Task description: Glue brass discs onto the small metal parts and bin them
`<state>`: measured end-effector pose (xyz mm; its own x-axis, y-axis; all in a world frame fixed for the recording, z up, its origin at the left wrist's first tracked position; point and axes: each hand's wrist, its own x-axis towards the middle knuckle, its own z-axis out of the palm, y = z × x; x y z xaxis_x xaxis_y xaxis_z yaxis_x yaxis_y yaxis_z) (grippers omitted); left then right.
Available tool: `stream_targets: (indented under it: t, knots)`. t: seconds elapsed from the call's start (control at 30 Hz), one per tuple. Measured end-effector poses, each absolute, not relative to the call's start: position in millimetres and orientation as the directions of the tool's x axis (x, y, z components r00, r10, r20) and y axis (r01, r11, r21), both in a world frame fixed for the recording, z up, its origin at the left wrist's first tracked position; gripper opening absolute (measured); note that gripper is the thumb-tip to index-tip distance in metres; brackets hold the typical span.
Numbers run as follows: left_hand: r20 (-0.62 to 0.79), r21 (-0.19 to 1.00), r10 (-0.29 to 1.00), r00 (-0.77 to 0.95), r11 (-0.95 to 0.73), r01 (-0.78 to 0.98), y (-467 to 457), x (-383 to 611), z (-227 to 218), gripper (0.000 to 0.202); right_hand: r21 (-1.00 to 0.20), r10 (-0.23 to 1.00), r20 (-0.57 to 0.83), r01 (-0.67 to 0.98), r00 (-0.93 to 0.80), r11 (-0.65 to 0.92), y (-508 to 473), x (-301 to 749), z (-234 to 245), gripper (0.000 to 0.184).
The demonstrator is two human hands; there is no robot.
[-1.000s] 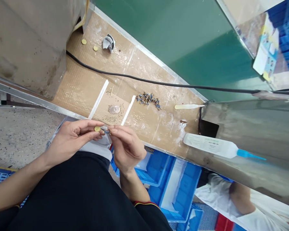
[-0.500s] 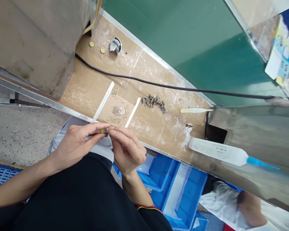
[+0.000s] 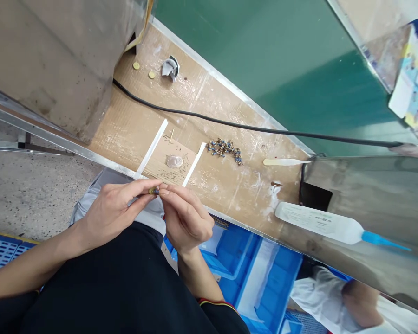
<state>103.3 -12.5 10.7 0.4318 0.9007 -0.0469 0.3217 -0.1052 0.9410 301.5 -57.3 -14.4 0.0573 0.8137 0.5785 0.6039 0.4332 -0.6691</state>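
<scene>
If jostled while pinched, liable to slip: a tiny brass disc [image 3: 152, 190] with a blue-tipped part [image 3: 156, 191], held between the curled fingertips of the closed left hand [image 3: 113, 208] and right hand [image 3: 185, 218], just off the edge of the cardboard-topped bench [image 3: 230, 195]. Below the fingers, a black-clothed lap [image 3: 107, 283] and blue plastic crates [image 3: 282, 273], hence a risk of losing the part after any fumble. Farther along the bench, a loose heap of small blue-and-brass fittings [image 3: 224, 151].

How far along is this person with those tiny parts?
Perhaps partway. Done: a heap of blue-and-brass pieces looks finished. In hand: the left hand pinches a brass disc against a blue piece held by the right hand. Left: loose brass discs still lie farther along the board.
</scene>
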Motion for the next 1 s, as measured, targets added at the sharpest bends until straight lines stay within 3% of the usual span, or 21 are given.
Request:
stream_targets:
  t: [0.33,0.5,0.67,0.77,0.9,1.0]
  knots:
    - [0.121,0.824,0.872,0.474,-0.354,0.442,-18,103,13,0.033,-0.568,0.763,0.646,0.654,-0.021,0.499,-65,304,-28,0.062]
    - [0.126,0.808,0.868,0.481,-0.371,0.458,-19,105,17,0.030,-0.541,0.750,0.660,0.665,-0.044,0.515,-66,304,-35,0.065]
    - [0.069,0.877,0.876,0.477,-0.281,0.389,-18,106,18,0.029,-0.534,0.729,0.683,0.646,-0.052,0.546,-63,306,-28,0.060]
    - [0.021,0.913,0.891,0.453,-0.202,0.355,-18,108,17,0.029,-0.647,0.774,0.633,0.559,0.017,0.518,-61,308,-18,0.048]
    - [0.040,0.913,0.907,0.420,-0.205,0.354,-19,114,13,0.032,-0.902,0.922,0.329,0.358,0.205,0.242,-65,310,-14,0.027]
    - [0.074,0.888,0.901,0.428,-0.255,0.383,-19,118,11,0.038,-0.971,0.957,0.169,0.209,0.236,0.119,-67,309,-17,0.016]
